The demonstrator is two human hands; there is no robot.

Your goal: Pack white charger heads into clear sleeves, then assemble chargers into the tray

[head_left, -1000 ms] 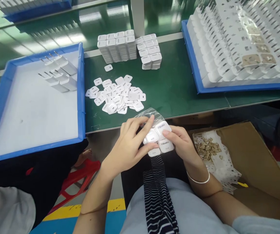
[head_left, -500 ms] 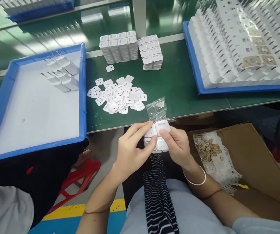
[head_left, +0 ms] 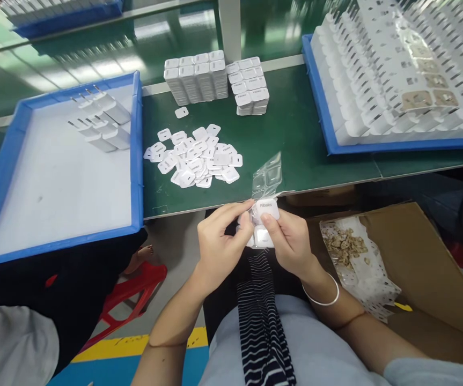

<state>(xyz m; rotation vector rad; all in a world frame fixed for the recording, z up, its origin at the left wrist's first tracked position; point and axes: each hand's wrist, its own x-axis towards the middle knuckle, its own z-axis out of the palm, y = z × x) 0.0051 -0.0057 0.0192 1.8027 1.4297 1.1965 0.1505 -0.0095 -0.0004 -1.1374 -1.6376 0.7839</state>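
Note:
White rounded-square plastic covers [head_left: 268, 207] with grey lettering are held in front of me, just off the table's front edge. A clear moulded plastic film [head_left: 269, 174] stands up from their far side. My left hand [head_left: 221, 236] is closed at the left side, thumb and fingertips pinching the film's edge, partly hiding the left-hand covers. My right hand [head_left: 293, 241] grips the covers from the right, its thumb on the upper right one; its other fingers are mostly hidden beneath. Beyond my hands, a pile of loose white covers [head_left: 199, 155] lies on the green table [head_left: 287, 128].
Stacked white covers [head_left: 195, 78] and a smaller stack [head_left: 251, 86] stand at the back. A blue-rimmed tray [head_left: 137, 161] at left holds several white plugs [head_left: 108, 126]; another blue tray [head_left: 331, 145] at right is full of plugs. Below right is a cardboard box [head_left: 420, 257] with scraps.
The clear film has swung right and tilted. My left thumb has drawn up toward its fingertips, and the covers have tipped slightly. My right thumb stays on the upper right cover.

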